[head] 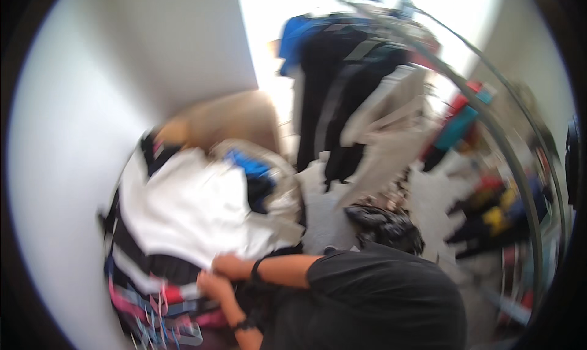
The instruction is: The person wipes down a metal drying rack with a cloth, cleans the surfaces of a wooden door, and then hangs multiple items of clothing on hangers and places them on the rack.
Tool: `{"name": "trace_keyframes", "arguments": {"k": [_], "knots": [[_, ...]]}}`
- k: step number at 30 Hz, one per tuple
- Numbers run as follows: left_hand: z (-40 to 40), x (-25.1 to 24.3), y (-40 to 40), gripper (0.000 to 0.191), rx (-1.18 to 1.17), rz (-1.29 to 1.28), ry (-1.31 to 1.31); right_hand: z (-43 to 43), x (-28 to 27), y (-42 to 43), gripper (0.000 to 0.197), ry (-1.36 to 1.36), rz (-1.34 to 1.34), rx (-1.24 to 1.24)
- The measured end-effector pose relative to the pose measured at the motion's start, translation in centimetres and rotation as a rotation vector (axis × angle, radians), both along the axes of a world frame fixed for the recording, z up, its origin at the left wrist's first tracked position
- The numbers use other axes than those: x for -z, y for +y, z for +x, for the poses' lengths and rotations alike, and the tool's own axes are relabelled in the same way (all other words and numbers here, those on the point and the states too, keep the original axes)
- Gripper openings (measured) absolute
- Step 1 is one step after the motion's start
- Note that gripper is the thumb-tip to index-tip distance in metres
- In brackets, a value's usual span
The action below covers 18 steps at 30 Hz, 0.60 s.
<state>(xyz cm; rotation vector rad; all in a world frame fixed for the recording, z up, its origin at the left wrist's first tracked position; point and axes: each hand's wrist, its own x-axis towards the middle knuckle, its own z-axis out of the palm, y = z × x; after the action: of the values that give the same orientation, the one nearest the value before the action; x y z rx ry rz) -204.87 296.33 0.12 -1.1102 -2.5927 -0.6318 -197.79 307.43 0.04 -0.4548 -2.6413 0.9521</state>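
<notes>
A white garment [192, 207] is spread over a pile of clothes in front of me, and its lower edge runs to my hands. My right hand [230, 266] has its fingers closed at that edge. Just below and left of it, my left hand [214, 285] also appears to pinch the hem, though motion blur hides the fingertips. Both wrists carry dark bands. Under the garment lie black and white striped cloth [169, 263] and a red patch of fabric [172, 294]. Beside the garment's right side is a blue cloth [247, 162] on a beige bundle [284, 189].
Several hangers [160, 327] lie at the lower left. A metal rail [500, 139] curves along the right, near dark hanging clothes [330, 88] and a beige garment [390, 125]. A black plastic bag [390, 226] sits on the floor [323, 221]. Behind the pile stands a brown box-like object [234, 120].
</notes>
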Motion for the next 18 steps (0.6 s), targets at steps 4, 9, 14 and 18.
{"name": "trace_keyframes", "arguments": {"k": [4, 9, 14, 18], "knots": [[0.3, -3.9, 1.3, 0.012, 0.097, -0.013, -0.175, 1.2, -2.4, 3.1, 0.018, 0.043, -0.041, -0.036], [7.3, -17.2, 4.0, 0.027, 0.208, -0.177, -0.082, 4.6, -6.7, 6.3, 0.027, 0.146, -0.170, -0.035], [7.9, -25.1, 6.6, 0.010, 0.442, 0.088, 0.613, 7.3, -14.0, 5.3, 0.029, 0.561, -0.535, -0.019], [11.3, -33.3, 8.3, 0.022, 0.678, 0.387, 0.812, 10.7, -20.6, 4.5, 0.040, 0.813, -0.515, 0.004]]}}
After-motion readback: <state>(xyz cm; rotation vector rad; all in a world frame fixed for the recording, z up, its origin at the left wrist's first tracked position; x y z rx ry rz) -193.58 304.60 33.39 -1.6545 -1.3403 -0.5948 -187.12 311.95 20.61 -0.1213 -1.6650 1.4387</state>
